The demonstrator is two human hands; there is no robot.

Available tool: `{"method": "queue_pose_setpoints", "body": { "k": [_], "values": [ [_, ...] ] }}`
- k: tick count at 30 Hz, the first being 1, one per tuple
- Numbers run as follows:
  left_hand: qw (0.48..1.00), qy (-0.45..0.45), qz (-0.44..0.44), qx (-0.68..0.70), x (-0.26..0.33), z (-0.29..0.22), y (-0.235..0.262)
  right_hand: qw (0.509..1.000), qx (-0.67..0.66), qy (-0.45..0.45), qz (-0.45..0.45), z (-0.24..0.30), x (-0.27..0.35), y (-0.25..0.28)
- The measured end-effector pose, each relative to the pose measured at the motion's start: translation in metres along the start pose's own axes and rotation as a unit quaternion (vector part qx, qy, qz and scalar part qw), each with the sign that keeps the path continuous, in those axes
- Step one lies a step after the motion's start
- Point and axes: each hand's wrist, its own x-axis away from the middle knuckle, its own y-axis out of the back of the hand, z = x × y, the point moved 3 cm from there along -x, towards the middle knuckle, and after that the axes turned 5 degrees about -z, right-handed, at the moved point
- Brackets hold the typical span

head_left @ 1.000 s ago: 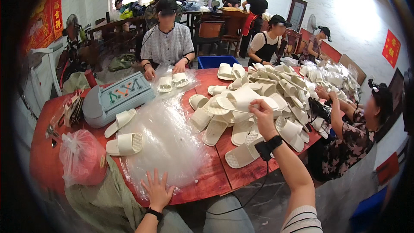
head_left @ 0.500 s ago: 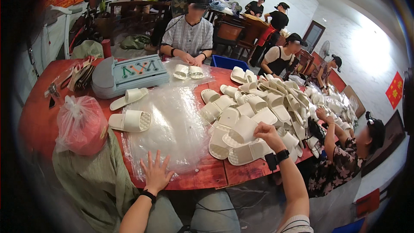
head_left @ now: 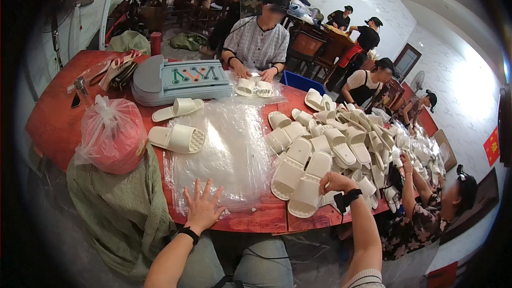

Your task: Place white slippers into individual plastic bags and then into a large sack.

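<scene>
Fingers spread, my left hand (head_left: pixel 204 208) lies flat on the near edge of a stack of clear plastic bags (head_left: pixel 224 144). My right hand (head_left: pixel 340 182) is closed, its fingertips pinching the right edge of a cream slide slipper (head_left: pixel 306 194). Right beside that slipper, on its left, lies another cream slipper (head_left: pixel 290 168). Behind them a big heap of cream slippers (head_left: pixel 341 141) covers the right part of the table. Two more, a nearer slipper (head_left: pixel 177 138) and a farther slipper (head_left: pixel 178 109), lie at the left border of the bags.
A grey machine (head_left: pixel 181 80) stands beyond the bags on the red table (head_left: pixel 58 106). At left sit a tied bag with red contents (head_left: pixel 114 138) and green cloth (head_left: pixel 114 208). Across, a co-worker (head_left: pixel 256 42) handles a slipper pair (head_left: pixel 255 87); another person (head_left: pixel 426 208) works at right.
My right hand has come lower and nearer, and the slipper at its fingers now lies alongside another one. My left hand stays spread on the bags. The whole view has shifted a little.
</scene>
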Motion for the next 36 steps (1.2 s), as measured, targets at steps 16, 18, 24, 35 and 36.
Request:
{"method": "queue_pose_setpoints", "body": {
  "k": [16,18,24,35,36],
  "values": [
    [1.000,0.012,0.012,-0.003,0.000,-0.002,0.006,0.945,0.200,0.085,-0.245,0.050,-0.042,-0.036],
    [1.000,0.005,0.009,0.001,-0.003,-0.005,0.005,0.953,0.164,0.095,-0.238,0.040,-0.057,-0.042],
    [1.000,0.003,0.007,-0.001,-0.003,-0.006,0.001,0.967,0.086,0.099,-0.217,0.042,-0.069,-0.054],
    [1.000,-0.003,-0.016,-0.006,0.000,-0.001,-0.002,0.926,-0.237,0.022,-0.293,0.092,0.014,-0.023],
    [1.000,0.002,-0.015,-0.008,-0.002,-0.002,-0.004,0.910,-0.295,0.001,-0.292,0.092,0.020,-0.022]
  ]
}}
